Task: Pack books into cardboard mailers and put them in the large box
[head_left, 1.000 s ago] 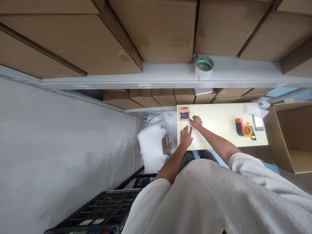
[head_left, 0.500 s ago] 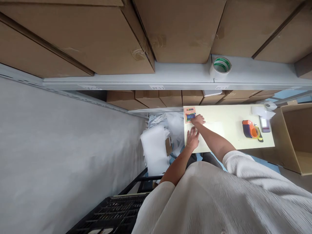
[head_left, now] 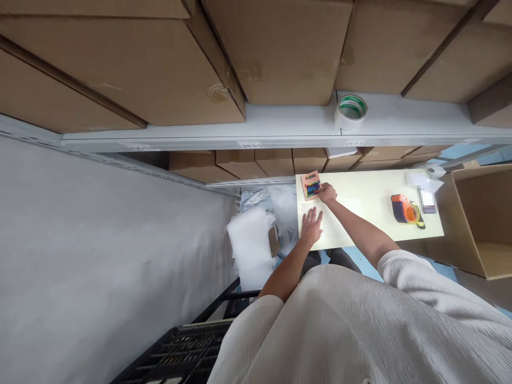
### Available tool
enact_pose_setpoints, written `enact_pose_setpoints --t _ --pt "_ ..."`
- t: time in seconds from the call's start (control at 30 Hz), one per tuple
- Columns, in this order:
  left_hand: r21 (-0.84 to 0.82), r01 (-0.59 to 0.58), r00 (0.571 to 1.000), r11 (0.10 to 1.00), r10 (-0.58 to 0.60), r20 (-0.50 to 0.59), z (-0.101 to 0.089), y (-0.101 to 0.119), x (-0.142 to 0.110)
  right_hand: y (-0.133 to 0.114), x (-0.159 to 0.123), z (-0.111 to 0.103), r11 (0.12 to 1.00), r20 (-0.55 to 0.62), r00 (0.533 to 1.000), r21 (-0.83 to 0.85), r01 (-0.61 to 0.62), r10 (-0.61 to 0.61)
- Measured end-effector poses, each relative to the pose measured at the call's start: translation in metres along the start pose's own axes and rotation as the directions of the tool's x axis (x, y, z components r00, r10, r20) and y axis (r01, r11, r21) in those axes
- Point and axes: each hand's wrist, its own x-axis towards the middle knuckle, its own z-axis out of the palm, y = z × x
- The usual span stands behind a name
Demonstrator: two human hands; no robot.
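Note:
At the far left corner of the pale yellow table [head_left: 360, 184] lies a small flat pink-orange box [head_left: 308, 184] with a colourful picture on its face. My right hand [head_left: 328, 193] has its fingers closed on the box's right edge; the box sits slightly tilted. Nearer to me, my left hand [head_left: 311, 226] lies flat with fingers spread, on what looks like a thin pale sheet on the table. Its fingertips are just short of the box. The fingertips of my right hand are partly hidden.
An orange and purple tape dispenser [head_left: 405, 209] is on the table's right half, with white papers [head_left: 424, 181] behind it. An open carton [head_left: 464, 224] stands at the right. White foam sheets [head_left: 250, 242] are heaped at the left. A shelf of cartons [head_left: 292, 48] holds a tape roll [head_left: 352, 112].
The box's right edge is now gripped and the box has turned a little. My left hand has spread its fingers and moved apart from my right hand. The view has shifted slightly.

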Motion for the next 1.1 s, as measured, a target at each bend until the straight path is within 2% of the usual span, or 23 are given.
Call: enact_pose_setpoints --t 0.07,0.17,0.3,0.4,0.6,0.73,0.8,0.9,1.0,1.1 --pt "0.002 0.006 1.0 1.0 -0.006 0.016 -0.002 -0.001 0.001 0.029 -0.003 -0.018 0.993 -0.039 0.998 0.112 0.043 -0.039" --pt "0.009 0.005 0.999 1.0 -0.006 0.044 -0.005 -0.001 0.002 0.087 -0.021 -0.042 0.962 -0.048 0.994 0.25 0.106 -0.097" --pt "0.011 0.015 0.999 1.0 -0.016 0.047 -0.006 -0.001 0.004 0.161 -0.056 -0.055 0.97 -0.018 0.999 0.241 0.041 -0.038" --pt "0.024 0.032 0.998 0.999 -0.033 0.053 -0.007 0.0 0.005 0.19 -0.073 -0.053 0.982 -0.007 1.0 0.186 -0.017 0.018" --pt "0.071 0.08 0.994 0.994 -0.084 0.068 -0.013 0.014 0.006 0.201 -0.08 -0.045 0.993 0.012 0.999 0.103 -0.053 0.052" --pt "0.078 0.049 0.999 0.996 -0.05 0.007 -0.01 0.047 0.005 0.207 -0.081 -0.049 0.996 -0.043 0.998 0.077 -0.051 0.054" --pt "0.063 -0.024 1.0 0.998 0.023 0.014 -0.005 0.067 0.005 0.212 -0.081 -0.054 0.997 -0.107 0.992 0.056 -0.061 0.066" --pt "0.069 -0.104 0.993 0.992 0.1 0.057 0.002 0.097 0.012 0.217 -0.078 -0.063 0.99 -0.196 0.97 -0.001 -0.144 0.141" --pt "0.099 -0.103 0.992 0.99 0.094 0.086 0.007 0.119 0.023 0.219 -0.071 -0.068 0.974 -0.227 0.95 -0.033 -0.225 0.212" --pt "0.122 -0.079 0.993 0.989 0.067 0.099 0.012 0.13 0.031 0.218 -0.066 -0.07 0.971 -0.206 0.956 -0.069 -0.227 0.209"
